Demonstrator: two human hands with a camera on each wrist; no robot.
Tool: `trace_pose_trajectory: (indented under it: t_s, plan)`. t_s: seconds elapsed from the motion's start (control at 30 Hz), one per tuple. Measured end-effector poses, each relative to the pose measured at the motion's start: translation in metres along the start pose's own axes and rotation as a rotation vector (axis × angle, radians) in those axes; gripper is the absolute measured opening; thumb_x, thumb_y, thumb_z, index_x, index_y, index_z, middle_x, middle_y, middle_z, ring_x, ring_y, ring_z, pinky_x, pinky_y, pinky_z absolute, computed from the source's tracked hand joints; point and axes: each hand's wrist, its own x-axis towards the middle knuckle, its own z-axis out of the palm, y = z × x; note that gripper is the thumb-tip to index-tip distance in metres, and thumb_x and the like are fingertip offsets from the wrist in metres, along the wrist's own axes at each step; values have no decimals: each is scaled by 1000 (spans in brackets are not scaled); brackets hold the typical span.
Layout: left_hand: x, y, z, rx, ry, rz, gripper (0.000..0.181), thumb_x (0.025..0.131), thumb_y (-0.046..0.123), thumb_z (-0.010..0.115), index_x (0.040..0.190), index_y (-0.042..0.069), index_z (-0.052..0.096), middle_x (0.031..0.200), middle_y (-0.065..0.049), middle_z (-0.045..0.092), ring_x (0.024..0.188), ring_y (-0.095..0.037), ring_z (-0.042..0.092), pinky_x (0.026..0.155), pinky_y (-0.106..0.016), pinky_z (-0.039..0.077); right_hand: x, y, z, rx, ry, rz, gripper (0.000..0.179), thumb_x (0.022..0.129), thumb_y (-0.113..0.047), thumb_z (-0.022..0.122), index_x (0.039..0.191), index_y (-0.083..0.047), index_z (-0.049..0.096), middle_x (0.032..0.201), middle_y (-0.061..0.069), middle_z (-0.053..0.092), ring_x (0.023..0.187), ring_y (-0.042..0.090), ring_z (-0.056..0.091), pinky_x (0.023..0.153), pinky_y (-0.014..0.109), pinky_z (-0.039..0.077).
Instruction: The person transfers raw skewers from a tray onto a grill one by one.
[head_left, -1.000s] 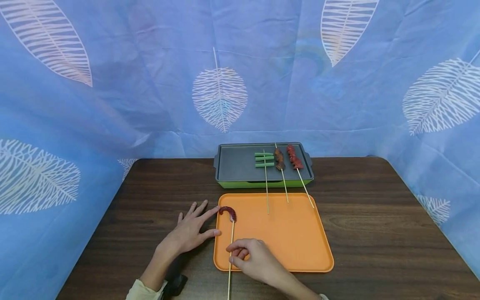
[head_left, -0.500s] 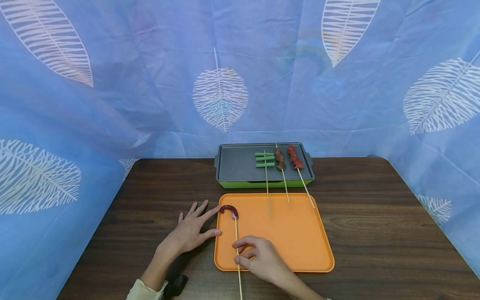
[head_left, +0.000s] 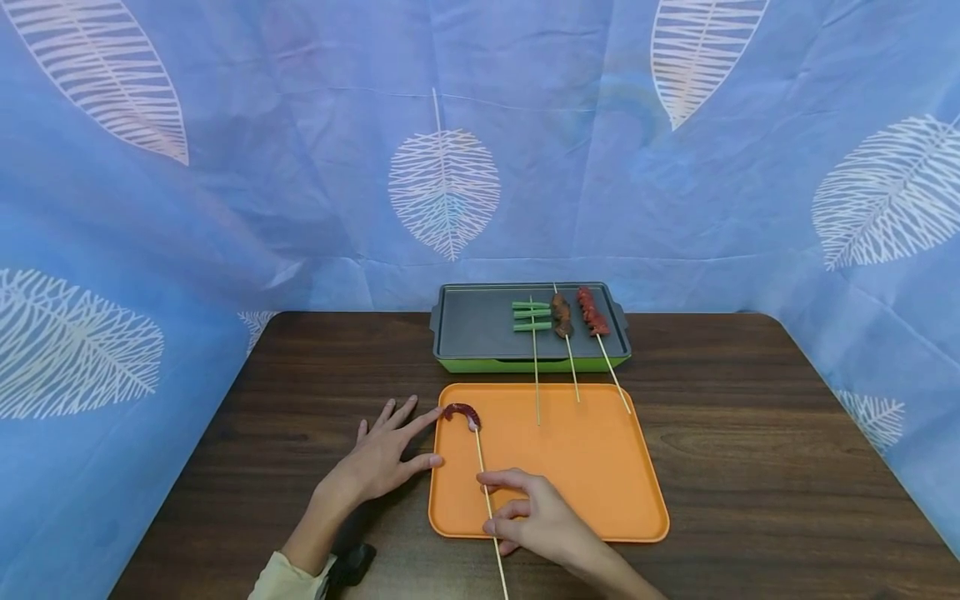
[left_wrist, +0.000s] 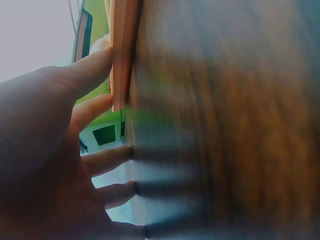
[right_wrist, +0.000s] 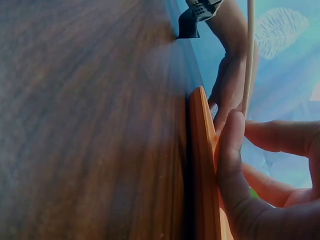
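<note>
On the left part of the orange tray (head_left: pixel 600 483) lies a tentacle skewer (head_left: pixel 462 412), a dark red curled piece on a thin wooden stick. My right hand (head_left: pixel 546 518) pinches that stick lower down, near the tray's front rim; the right wrist view shows the stick (right_wrist: pixel 249 65) meeting the thumb and a finger. With its fingers spread, my left hand (head_left: pixel 378 461) rests at the tray's left edge. Its index fingertip is right by the curled tip and its thumb touches the rim. The left wrist view has the other fingertips (left_wrist: pixel 127 151) down on the wood.
Behind the tray stands a green grill (head_left: pixel 487 365) with a dark plate. On it lie a green vegetable skewer (head_left: pixel 532 315), a brown meat skewer (head_left: pixel 561 317) and a red meat skewer (head_left: pixel 592 313), sticks reaching over the tray. A leaf-patterned blue cloth (head_left: pixel 315 192) hangs behind the table (head_left: pixel 750 467).
The right hand has moved right with the lower end of the stick, so the skewer now slants the other way. The tentacle has shifted slightly right. The left hand stays in place.
</note>
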Motion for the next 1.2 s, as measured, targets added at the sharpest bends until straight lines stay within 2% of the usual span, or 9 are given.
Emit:
trace_pose_trajectory:
  t_s: [0.1, 0.27, 0.37, 0.57, 0.9, 1.2]
  plan:
    - [0, 0, 0, 5, -1, -5, 69, 97, 57, 63, 158, 32, 43, 168, -16, 24, 153, -49, 13, 108, -82, 11, -2, 0, -1, 27, -3, 15, 58, 94, 2, 69, 147, 9, 47, 143, 25, 51, 88, 26, 70, 65, 37, 62]
    - [0, 0, 0, 8, -2, -8, 69, 97, 57, 63, 158, 32, 43, 168, -16, 24, 153, -49, 14, 108, -83, 12, -2, 3, -2, 53, -10, 23, 53, 95, 1, 69, 144, 11, 50, 117, 20, 67, 91, 26, 71, 67, 35, 62]
    - [1, 0, 0, 5, -5, -5, 69, 97, 57, 63, 158, 32, 43, 168, -16, 24, 153, -49, 13, 107, -83, 12, -3, 3, -2, 54, -14, 36, 47, 96, -1, 69, 140, 10, 55, 108, 18, 69, 92, 28, 72, 66, 35, 62]
    - [1, -1, 1, 4, 0, 4, 70, 97, 58, 63, 158, 32, 42, 168, -16, 24, 153, -49, 13, 107, -83, 11, -3, 5, -3, 20, 6, 44, 43, 98, -2, 67, 139, 5, 57, 111, 16, 68, 88, 31, 73, 59, 39, 62]
    - [0, -1, 1, -3, -5, -4, 70, 97, 57, 64, 159, 32, 42, 168, -16, 24, 153, -48, 13, 107, -83, 12, -8, 1, -4, -20, 26, 5, 45, 99, 0, 66, 142, 5, 55, 117, 18, 69, 89, 35, 73, 57, 41, 61]
    - [1, -1, 1, 6, 7, 2, 70, 96, 58, 64, 158, 32, 43, 167, -17, 26, 152, -50, 16, 106, -84, 13, -12, -12, -6, -50, 48, -55, 46, 100, 0, 64, 144, 6, 52, 125, 25, 65, 88, 26, 72, 58, 38, 61]
